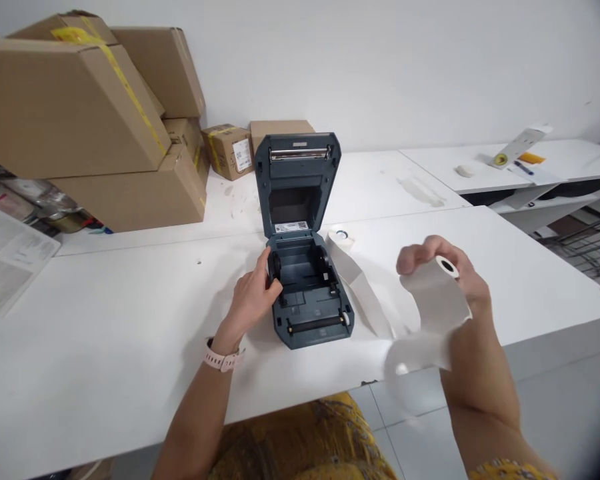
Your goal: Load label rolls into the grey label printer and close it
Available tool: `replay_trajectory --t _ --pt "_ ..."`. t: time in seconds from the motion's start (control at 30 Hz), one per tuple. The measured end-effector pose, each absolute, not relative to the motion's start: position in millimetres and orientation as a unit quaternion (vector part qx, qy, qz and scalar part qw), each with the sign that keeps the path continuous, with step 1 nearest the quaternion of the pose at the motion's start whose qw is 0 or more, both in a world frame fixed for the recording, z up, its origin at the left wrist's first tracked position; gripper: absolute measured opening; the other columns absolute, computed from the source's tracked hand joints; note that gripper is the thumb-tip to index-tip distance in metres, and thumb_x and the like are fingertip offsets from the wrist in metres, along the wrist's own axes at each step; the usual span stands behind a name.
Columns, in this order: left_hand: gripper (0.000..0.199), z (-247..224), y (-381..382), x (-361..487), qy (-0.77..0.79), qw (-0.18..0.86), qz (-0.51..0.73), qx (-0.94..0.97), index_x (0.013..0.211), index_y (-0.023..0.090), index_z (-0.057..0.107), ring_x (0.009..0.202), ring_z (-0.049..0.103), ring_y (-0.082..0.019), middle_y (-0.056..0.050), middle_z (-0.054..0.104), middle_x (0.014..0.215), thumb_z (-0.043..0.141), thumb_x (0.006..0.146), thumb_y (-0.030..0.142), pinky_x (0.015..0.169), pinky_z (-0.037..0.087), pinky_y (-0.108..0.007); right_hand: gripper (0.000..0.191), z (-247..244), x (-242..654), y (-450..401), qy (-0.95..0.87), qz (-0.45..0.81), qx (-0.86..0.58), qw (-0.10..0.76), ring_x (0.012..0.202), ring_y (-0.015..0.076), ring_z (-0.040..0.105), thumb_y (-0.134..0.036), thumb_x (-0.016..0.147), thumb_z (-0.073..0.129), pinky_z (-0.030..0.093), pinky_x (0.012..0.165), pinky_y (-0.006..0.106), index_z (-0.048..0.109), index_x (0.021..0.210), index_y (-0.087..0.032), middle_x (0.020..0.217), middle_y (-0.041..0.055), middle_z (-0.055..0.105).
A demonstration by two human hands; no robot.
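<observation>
A dark blue-grey label printer (295, 293) stands on the white table with its lid (300, 180) raised. Its roll bay shows no roll inside, and a black roller (315, 325) lies across the front. My left hand (255, 287) grips the printer's left edge, thumb over the inner side. To the right, above the table, my right hand (445, 260) is closed round a white label roll (436, 293); a blurred loose end hangs below it. Beside the printer lies a second label roll (341, 239) with a long strip (365, 293) unwound toward the table's front.
Cardboard boxes (70, 107) are piled at the left against the wall, with a small taped box (229, 150) behind the printer. A printed sheet (10, 257) lies far left. Tape (500, 159) and a pen (524, 168) are at the back right. A wire rack (585, 243) stands beyond.
</observation>
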State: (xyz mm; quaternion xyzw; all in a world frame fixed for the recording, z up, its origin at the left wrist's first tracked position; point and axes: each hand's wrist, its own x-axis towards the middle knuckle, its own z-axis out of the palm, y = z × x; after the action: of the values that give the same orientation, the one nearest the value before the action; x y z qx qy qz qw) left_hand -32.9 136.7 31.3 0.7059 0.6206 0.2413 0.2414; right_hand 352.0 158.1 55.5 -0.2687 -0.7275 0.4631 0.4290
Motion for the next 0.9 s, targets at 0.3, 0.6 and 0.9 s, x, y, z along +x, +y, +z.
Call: replay_trajectory --t 0.3,0.6,0.9 --pt "0.070 28 135 -33 0.613 0.255 0.280 0.694 0.157 0.020 0.042 0.056 0.053 -0.015 0.007 0.051 0.063 0.051 0.088 0.027 0.058 0.040 -0.027 0.042 -29 372 172 -0.617 0.511 -0.456 0.388 0.101 0.0237 0.074 -0.046 0.072 0.090 0.062 0.079 0.038 0.061 0.097 -0.027 0.113 0.0086 0.077" --pt "0.067 23 137 -34 0.609 0.214 0.274 0.713 0.156 0.020 0.043 0.055 0.052 -0.015 0.006 0.055 0.066 0.049 0.090 0.029 0.058 0.039 -0.027 0.065 -29 365 204 -0.622 0.545 -0.431 0.362 0.139 0.0269 0.060 -0.042 0.082 0.082 0.054 0.109 0.049 0.059 0.141 -0.030 0.151 0.0141 0.062" --pt "0.070 22 135 -32 0.618 0.218 0.265 0.708 0.160 0.021 0.036 0.060 0.056 -0.017 0.004 0.057 0.070 0.047 0.091 0.027 0.062 0.041 -0.029 0.080 3 304 283 -0.720 0.467 -0.441 0.263 0.129 0.0332 0.063 -0.039 0.059 0.094 0.048 0.113 0.052 0.066 0.131 -0.020 0.138 0.0149 0.069"
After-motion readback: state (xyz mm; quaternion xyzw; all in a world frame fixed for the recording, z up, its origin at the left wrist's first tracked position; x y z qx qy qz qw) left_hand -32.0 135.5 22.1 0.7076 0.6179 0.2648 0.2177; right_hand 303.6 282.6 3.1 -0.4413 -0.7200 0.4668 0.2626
